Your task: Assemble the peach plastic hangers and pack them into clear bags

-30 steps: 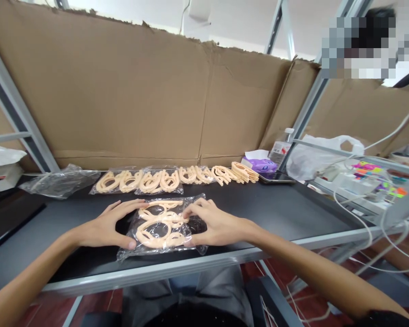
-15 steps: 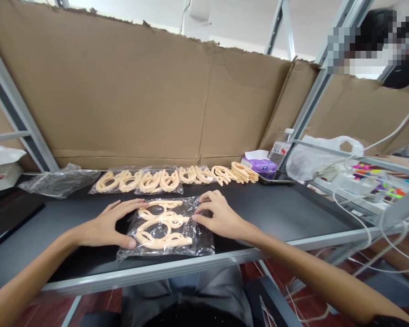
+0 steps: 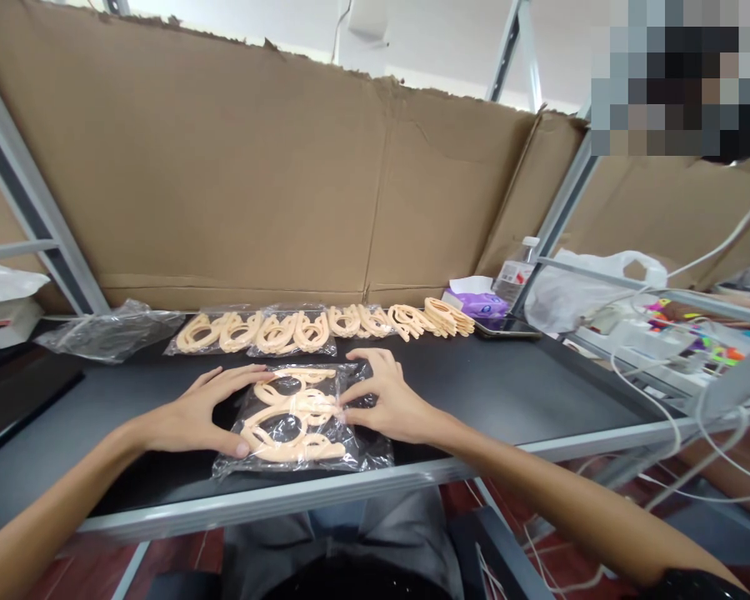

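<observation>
A clear plastic bag lies flat near the front edge of the black table, with cream-coloured looped plastic pieces inside. My left hand rests at the bag's left side, thumb and fingers spread apart, fingertips touching it. From the right, my right hand reaches over the bag, its thumb and index finger pressed together at the right ends of the pieces. What lies between those fingertips is too small to make out.
Behind the bag stands a row of similar cream pieces, some bagged. Crumpled clear bags lie at the left. A purple tissue pack, a phone and a bottle are at the back right. Cardboard walls the rear.
My right hand has moved a little left over the bag, and its thumb and index finger have come together. The pieces inside have shifted slightly left. My left hand has stayed in place.
</observation>
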A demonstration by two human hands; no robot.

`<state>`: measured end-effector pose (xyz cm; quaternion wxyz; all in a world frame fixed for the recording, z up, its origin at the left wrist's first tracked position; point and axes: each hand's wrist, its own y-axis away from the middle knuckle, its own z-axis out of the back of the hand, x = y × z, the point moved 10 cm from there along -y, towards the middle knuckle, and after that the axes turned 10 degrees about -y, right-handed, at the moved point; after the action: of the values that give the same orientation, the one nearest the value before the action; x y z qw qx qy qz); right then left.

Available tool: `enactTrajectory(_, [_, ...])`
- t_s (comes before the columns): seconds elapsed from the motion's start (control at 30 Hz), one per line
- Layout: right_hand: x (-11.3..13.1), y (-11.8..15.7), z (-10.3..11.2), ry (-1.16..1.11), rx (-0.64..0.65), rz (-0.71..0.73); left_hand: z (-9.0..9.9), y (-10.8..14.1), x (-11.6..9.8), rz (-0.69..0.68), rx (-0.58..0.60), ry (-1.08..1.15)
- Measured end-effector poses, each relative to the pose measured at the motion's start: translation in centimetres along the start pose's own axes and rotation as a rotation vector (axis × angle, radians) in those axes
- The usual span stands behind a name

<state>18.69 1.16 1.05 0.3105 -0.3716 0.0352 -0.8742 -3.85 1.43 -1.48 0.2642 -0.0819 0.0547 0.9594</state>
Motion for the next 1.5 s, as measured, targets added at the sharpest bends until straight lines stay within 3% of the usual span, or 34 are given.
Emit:
enactTrajectory(0.5, [1.2, -1.0, -1.0, -0.003, -0.085, 0.085, 0.1, 0.0, 0.3, 0.059, -0.005, -0.038])
enactTrajectory(0.63, [1.6, -1.1, 0.5, 0.014, -0.108, 0.124, 0.0, 0.0, 0.4, 0.067, -0.019, -0.056])
enactTrajectory(0.77, [-2.2, -1.4, 6.3, 0.127, -0.241, 0.044, -0.1, -0.3, 0.6, 0.081, -0.047, -0.084])
enactTrajectory(0.87, [-7.9, -1.7, 11.5, 0.375, -0.383, -0.189, 0.0, -0.4, 0.7, 0.072, -0.085, -0.097])
enactTrajectory(0.93, [-11.3, -1.9, 13.5, 0.485, -0.413, -0.350, 0.1, -0.3, 0.7, 0.053, -0.091, -0.093])
enactTrajectory(1.0, [-13.5, -2.2, 14.0, 0.560, -0.386, -0.447, 0.1, -0.3, 0.7, 0.037, -0.088, -0.087])
enactTrajectory(1.1, [-14.7, -2.7, 13.2, 0.636, -0.323, -0.492, 0.2, -0.3, 0.7, 0.016, -0.100, -0.087])
enactTrajectory(1.23, [-14.8, -3.0, 12.6, 0.661, -0.296, -0.509, 0.2, -0.3, 0.7, 0.011, -0.108, -0.081])
enactTrajectory(1.5, [-14.2, -3.0, 13.9, 0.698, -0.334, -0.456, -0.1, -0.3, 1.0, 0.019, -0.075, -0.082])
